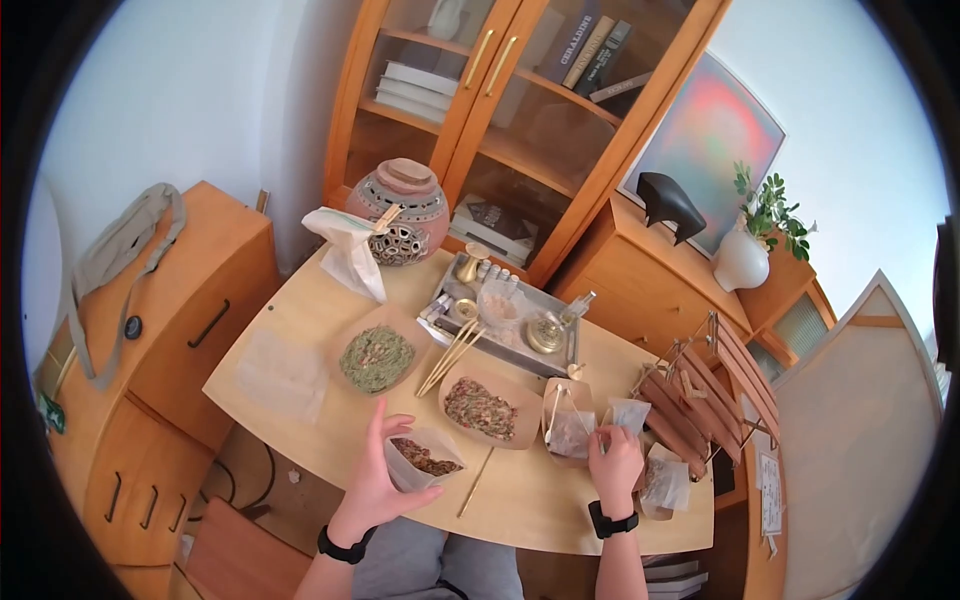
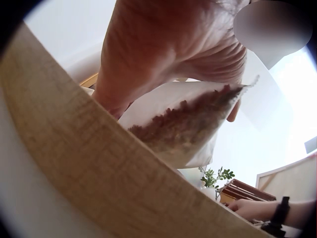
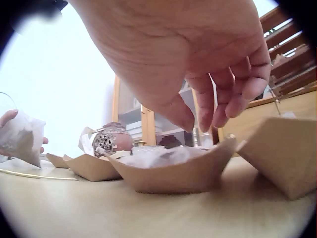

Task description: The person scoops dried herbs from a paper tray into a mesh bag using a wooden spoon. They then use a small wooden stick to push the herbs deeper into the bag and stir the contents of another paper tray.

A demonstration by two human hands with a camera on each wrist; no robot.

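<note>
My left hand (image 1: 375, 470) holds a translucent paper bag (image 1: 408, 470) near the table's front edge, thumb on one side and fingers on the other. The bag's mouth gapes, showing dried reddish-brown plant bits (image 1: 425, 457) inside. In the left wrist view, the same bag (image 2: 173, 129) hangs beneath the palm. Over at the right, my right hand (image 1: 615, 465) hovers above a cardboard tray (image 3: 168, 178) of small white sachets (image 3: 163, 157). Its fingers (image 3: 237, 101) hang loosely, with nothing visible between them. A slim pair of tongs (image 1: 562, 405) lies in that tray.
Cardboard trays hold green herbs (image 1: 377, 358) and mixed petals (image 1: 482, 407). Wooden sticks (image 1: 450, 362) lie between them. A metal tray (image 1: 500, 345) with bowls and vials stands behind, beside a patterned clay pot (image 1: 400, 215). A slatted wooden rack (image 1: 700, 400) is at the right.
</note>
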